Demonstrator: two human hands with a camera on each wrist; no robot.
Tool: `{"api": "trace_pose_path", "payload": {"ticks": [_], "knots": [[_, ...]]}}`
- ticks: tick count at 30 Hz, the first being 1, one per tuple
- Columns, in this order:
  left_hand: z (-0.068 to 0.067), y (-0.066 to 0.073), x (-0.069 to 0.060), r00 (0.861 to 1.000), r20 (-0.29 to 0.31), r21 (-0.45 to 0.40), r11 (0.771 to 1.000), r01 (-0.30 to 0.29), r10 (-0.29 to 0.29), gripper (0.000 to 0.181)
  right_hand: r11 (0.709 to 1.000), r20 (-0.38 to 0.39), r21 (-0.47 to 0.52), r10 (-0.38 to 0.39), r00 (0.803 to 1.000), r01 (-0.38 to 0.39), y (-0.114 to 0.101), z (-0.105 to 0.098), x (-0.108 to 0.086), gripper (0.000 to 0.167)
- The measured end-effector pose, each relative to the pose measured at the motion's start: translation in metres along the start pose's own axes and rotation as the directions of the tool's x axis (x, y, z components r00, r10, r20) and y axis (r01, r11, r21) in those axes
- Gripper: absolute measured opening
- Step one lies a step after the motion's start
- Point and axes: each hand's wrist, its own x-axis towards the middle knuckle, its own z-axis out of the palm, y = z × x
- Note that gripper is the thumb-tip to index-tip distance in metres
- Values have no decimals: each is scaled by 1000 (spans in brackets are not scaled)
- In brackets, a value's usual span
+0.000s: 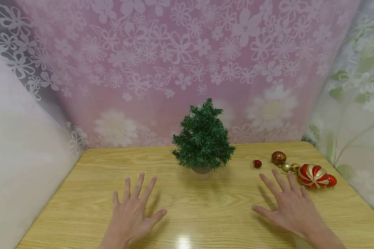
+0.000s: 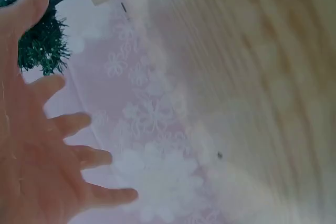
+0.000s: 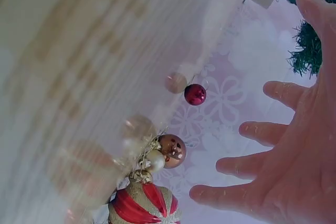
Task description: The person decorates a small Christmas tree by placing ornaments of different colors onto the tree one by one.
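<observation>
Green artificial Christmas tree (image 1: 203,136), upright in a small pot (image 1: 201,174) toward the far edge of the wood-grain table (image 1: 205,211). To its right, small red bauble (image 1: 257,164), brown bauble (image 1: 278,157), red-and-gold striped bauble (image 1: 313,175). In front, left hand (image 1: 131,216) and right hand (image 1: 292,209), fingers spread apart. Behind, pink floral cloth (image 1: 180,69).

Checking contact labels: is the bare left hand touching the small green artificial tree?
Apart. The head view shows a plain gap: yellowish wooden tabletop between the bare left hand and the small green artificial tree.
</observation>
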Motion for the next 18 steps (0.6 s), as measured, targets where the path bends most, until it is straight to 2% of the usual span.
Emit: {"api": "trace_pose_path", "payload": {"ticks": [5,10,14,18], "knots": [[-1,6,5,997,-72,-141,990,-25,15,84,1000,3,11,-1,1000,1,5,-4,2,101],[-6,15,13,984,-179,-262,964,-49,1,77,999,1,41,15,1000,-15,11,-11,5,99],[-10,23,20,963,-268,-329,939,-95,3,72,998,-19,61,27,999,-25,18,-15,6,98],[-13,32,28,930,-366,-369,913,-172,27,69,997,-36,75,38,999,-35,27,-20,6,96]]}}
